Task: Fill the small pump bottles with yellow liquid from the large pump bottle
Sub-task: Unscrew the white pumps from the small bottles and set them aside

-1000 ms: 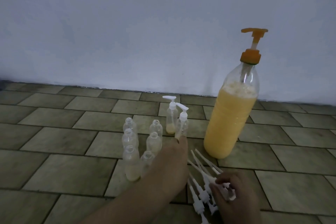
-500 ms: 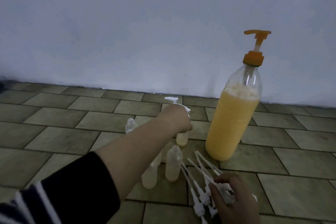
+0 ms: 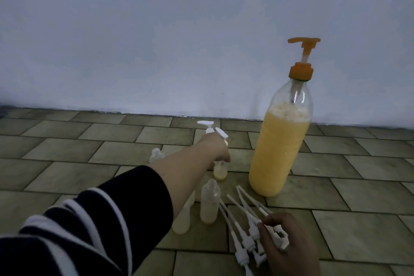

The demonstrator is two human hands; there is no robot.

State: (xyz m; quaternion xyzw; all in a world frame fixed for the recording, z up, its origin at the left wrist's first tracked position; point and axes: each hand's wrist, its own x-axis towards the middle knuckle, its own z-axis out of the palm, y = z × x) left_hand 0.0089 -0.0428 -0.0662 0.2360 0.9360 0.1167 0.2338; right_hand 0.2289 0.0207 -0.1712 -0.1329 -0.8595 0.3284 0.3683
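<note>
Reaching farther since a second ago, left hand (image 3: 214, 148) grips a small pump bottle (image 3: 220, 170); right hand (image 3: 287, 242) holds loose white pumps (image 3: 246, 237) on the floor (image 3: 67, 163)

Large pump bottle (image 3: 280, 145): clear glossy plastic; pump head (image 3: 302, 60) opaque orange plastic.
Yellow liquid (image 3: 275, 159): opaque, foamy on top.
Small bottles (image 3: 209, 204): translucent, smooth plastic.
Loose pumps (image 3: 248, 228): white plastic, thin dip tubes.
Floor (image 3: 67, 157): matt greenish tiles, darker grout lines.
Wall (image 3: 156, 40): pale, matt painted finish.
Sleeve (image 3: 89, 231): dark cloth with white stripes.
</note>
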